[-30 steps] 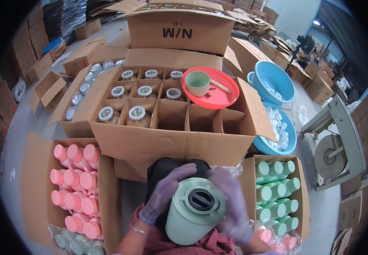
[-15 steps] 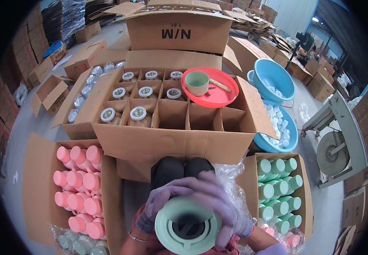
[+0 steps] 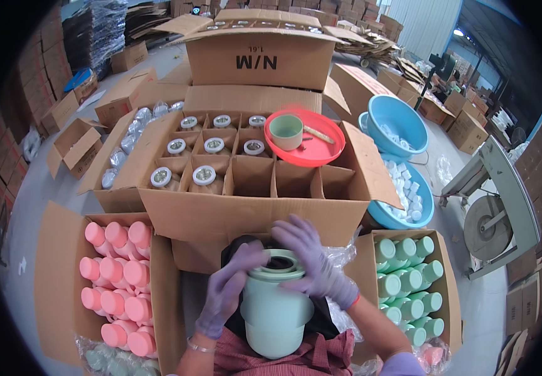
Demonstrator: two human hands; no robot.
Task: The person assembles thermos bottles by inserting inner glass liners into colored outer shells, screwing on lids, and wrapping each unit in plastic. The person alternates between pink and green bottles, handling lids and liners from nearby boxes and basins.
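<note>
A mint-green vessel (image 3: 275, 316) with a ringed rim and a dark round opening stands nearly upright on my lap. Both my hands wear thin purple gloves. On the near left of the rim is my left hand (image 3: 226, 294), its fingers stretched toward the rim and partly blurred. At the rim's right side, my right hand (image 3: 311, 263) has its fingers spread, with the thumb close to the rim; whether it touches is hard to see. Neither hand is wrapped round the vessel.
Ahead stands a divided carton (image 3: 252, 216) with several silver-topped glass liners in its cells. A red tray (image 3: 330, 149) holding a green cup (image 3: 286, 131) rests on it. Pink bottle bodies fill a carton at left (image 3: 169, 301), green ones at right (image 3: 451, 294). Blue basins (image 3: 426, 125) hold white caps.
The vessel has tipped from its mouth facing me to nearly upright, so its side wall shows. My hands have drawn apart from over its top to either side of the rim.
</note>
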